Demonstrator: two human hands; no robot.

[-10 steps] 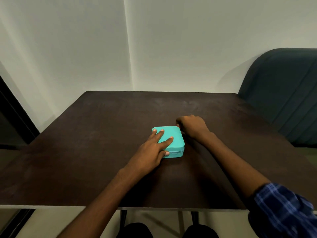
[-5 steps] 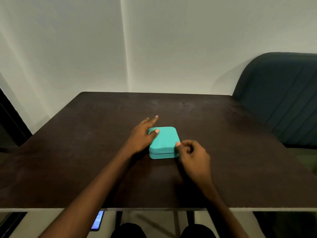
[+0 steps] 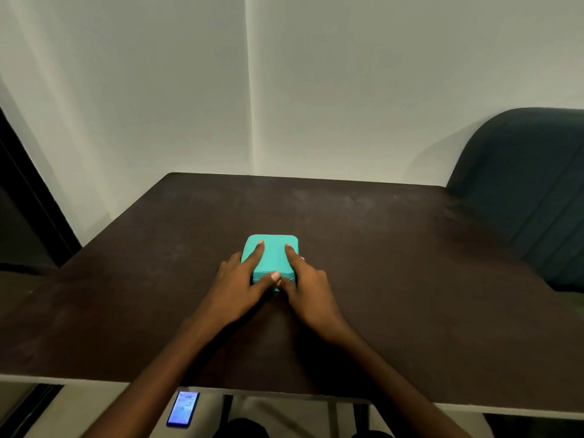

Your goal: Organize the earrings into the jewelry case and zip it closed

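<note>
The teal jewelry case (image 3: 274,258) lies with its lid down in the middle of the dark table (image 3: 410,279). My left hand (image 3: 238,289) rests on its left half, with the index finger straight on the lid and the thumb at the front edge. On the right half my right hand (image 3: 311,289) mirrors it, index finger on the lid and thumb against the front. The two thumbs meet at the case's near side. No earrings are visible, and the hands hide the zipper along the front.
A dark green padded chair (image 3: 531,191) stands at the table's right side. Below the near table edge lies a lit phone (image 3: 183,409). White walls rise behind the table, and a dark door frame is at the left.
My right hand came from the case's back right corner round to its front and now lies on the lid. My left hand shifted to the left half. The case sits squarer to me.
</note>
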